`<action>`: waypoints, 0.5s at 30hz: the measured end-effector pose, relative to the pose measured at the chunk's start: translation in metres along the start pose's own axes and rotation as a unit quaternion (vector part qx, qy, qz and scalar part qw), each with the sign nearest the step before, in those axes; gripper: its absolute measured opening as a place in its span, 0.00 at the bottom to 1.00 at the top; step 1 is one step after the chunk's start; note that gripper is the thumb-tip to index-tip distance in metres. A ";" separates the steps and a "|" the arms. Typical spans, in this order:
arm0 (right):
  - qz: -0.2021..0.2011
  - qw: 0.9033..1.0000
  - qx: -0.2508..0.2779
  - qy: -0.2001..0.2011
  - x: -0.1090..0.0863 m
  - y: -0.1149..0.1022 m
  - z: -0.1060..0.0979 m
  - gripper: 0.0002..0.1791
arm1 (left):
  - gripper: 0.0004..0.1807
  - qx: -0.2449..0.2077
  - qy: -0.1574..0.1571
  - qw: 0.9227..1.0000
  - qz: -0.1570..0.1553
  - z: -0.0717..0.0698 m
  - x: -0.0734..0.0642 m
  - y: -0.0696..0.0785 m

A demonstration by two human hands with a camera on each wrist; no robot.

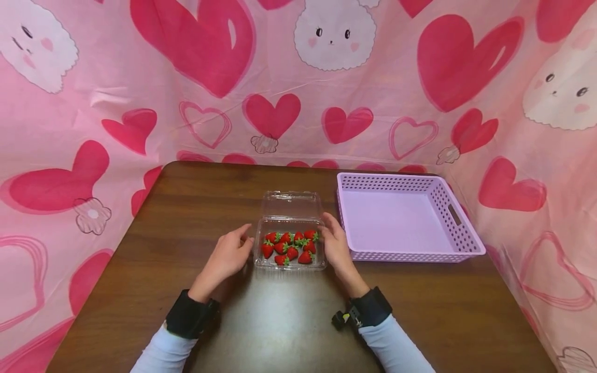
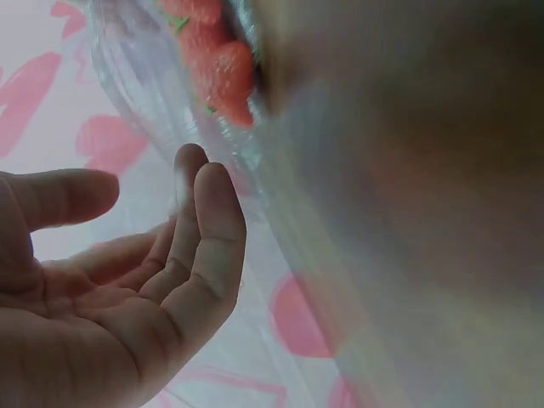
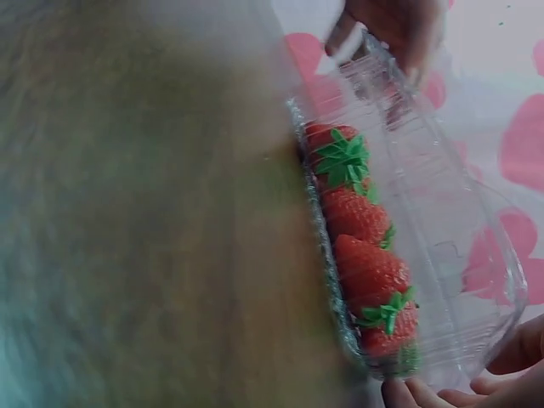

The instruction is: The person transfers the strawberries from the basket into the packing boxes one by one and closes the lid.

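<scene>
A clear plastic clamshell box [image 1: 290,268] rests on the table with its hinged lid [image 1: 290,203] folded back. Several red strawberries [image 1: 281,247] with green leaves lie inside; the right wrist view shows strawberries [image 3: 371,270] up close through the clear wall. My left hand [image 1: 229,254] is just beside the box's left side, its fingers loosely bent with nothing between them; in the left wrist view the left hand [image 2: 127,297] has thumb and fingers apart. At the opposite side, my right hand [image 1: 337,247] touches the box's right edge with relaxed fingers. Part of the right hand [image 3: 510,382] is cut off in its wrist view.
A lilac perforated basket [image 1: 415,256] stands to the right of the box, close to my right hand. Brown wooden tabletop [image 1: 280,321] extends around them. A pink cloth [image 1: 289,77] with hearts and white animal faces hangs behind the table and along both sides.
</scene>
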State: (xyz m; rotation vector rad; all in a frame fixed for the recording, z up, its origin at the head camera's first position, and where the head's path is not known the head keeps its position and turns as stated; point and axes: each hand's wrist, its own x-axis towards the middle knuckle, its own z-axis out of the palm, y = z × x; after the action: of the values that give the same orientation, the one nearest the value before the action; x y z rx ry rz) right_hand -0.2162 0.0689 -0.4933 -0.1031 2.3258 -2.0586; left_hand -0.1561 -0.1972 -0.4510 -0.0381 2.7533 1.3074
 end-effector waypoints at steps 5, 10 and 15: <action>-0.010 1.000 0.001 0.019 0.002 0.003 0.003 0.27 | 0.29 0.024 -0.021 0.999 -0.002 -0.003 0.025 0.004; -0.012 1.000 0.008 0.015 0.002 0.006 0.005 0.28 | 0.27 0.028 -0.038 0.999 -0.014 -0.001 0.040 0.002; -0.020 0.999 0.021 0.018 0.003 0.006 0.006 0.29 | 0.23 -0.010 -0.017 1.000 -0.020 0.002 0.045 0.000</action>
State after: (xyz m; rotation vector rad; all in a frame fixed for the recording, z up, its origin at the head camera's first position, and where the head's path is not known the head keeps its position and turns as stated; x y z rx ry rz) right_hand -0.2186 0.0632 -0.4998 -0.1122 2.3189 -2.1429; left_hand -0.2009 -0.1947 -0.4571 -0.0715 2.6974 1.3142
